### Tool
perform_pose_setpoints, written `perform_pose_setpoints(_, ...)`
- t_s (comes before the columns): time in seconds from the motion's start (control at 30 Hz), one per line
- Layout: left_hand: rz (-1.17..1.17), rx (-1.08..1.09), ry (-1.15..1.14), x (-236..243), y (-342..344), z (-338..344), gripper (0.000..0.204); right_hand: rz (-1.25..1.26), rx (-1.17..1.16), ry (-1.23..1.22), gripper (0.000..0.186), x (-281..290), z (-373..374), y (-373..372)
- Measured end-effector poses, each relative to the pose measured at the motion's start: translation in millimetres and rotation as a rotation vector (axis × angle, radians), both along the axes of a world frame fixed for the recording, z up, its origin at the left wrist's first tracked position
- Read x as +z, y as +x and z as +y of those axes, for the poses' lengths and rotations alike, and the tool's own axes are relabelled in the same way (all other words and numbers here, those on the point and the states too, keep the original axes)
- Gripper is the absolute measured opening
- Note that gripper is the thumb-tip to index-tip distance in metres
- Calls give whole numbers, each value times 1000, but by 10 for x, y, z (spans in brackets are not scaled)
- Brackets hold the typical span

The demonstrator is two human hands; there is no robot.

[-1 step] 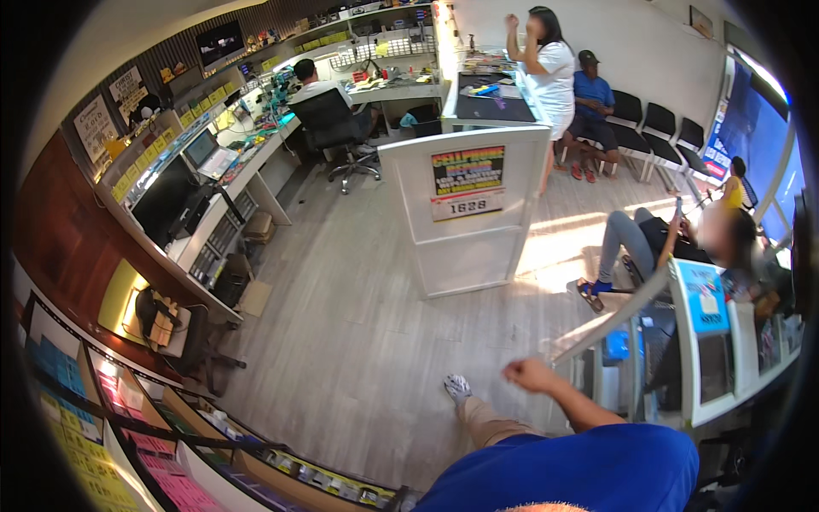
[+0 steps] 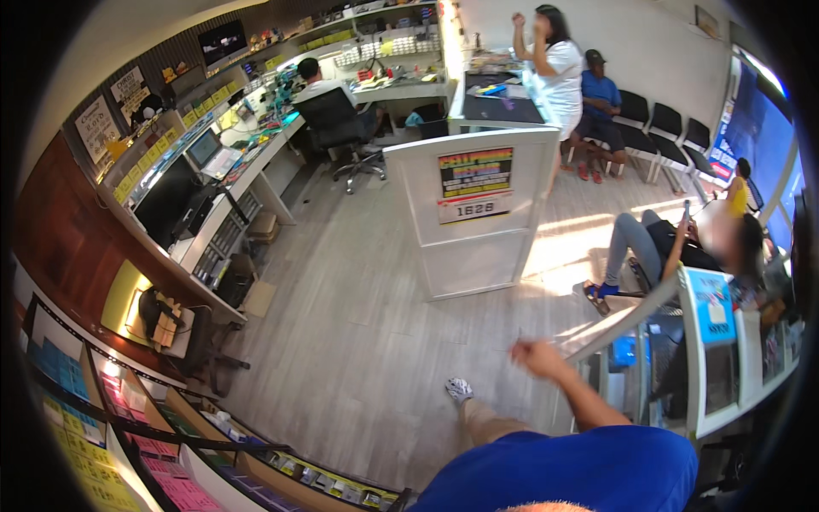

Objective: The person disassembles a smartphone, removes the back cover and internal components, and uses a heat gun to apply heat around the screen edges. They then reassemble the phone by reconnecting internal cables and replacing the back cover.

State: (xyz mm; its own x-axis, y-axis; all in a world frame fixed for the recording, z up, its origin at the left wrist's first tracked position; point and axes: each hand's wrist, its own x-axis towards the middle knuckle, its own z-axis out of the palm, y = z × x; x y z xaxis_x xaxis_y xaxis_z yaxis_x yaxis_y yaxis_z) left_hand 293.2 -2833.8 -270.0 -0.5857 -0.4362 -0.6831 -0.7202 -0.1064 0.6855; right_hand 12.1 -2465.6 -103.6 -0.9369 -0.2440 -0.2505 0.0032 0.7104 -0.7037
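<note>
From where I stand, the right hand (image 2: 536,357) hangs in front of the wearer's blue shirt (image 2: 554,474), fingers loosely curled. It is blurred, so I can't tell whether it is closed on something small; nothing shows sticking out of it. The left hand is out of sight. Bent like that, the arm looks carried for balance, mid-stride perhaps, since a shoe (image 2: 459,390) is planted just below and left of the fingers.

Nearest the hand is the glass display case (image 2: 692,375), close on its right and apparently untouched. Its blue card (image 2: 710,305) probably faces outward for customers to read. Below and left of the hand, open bins (image 2: 333,482) of small packets stand in rows, likely so things can be picked out from above.

Grey wood-look floor (image 2: 358,341) runs out from under the hand. Beyond it stands a white half-height panel (image 2: 471,266) with a sign, seemingly dividing the working side from the waiting side. Right of that, a seated person (image 2: 653,235) holds up a phone (image 2: 687,207), in a patch of sunlight.

Far to the hand's left, a long workbench (image 2: 192,243) carries a laptop (image 2: 220,160), with someone seated in a black office chair (image 2: 335,124) at its end. Straight past the panel, a person in white (image 2: 561,77) stands at a counter; black chairs (image 2: 665,132) line the wall, presumably for waiting.
</note>
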Motion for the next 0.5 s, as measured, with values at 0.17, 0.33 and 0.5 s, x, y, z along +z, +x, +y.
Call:
perform_pose_setpoints(0.17, 271, 196, -543, 2318, -1667, -1185, 48, 961, -75, -567, 37, 2762, -319, -1978)
perform_pose_setpoints(0.33, 1492, -78, -1448, 5345, -2894, -1982, 46, 1677, 848, -679, 43, 4197, -1618, -2340)
perform_pose_setpoints(0.5, 1602, -578, -1776, 6309, -4190, -2500, 47, 1620, 1184, -523, 42, 4205, -2891, -3215)
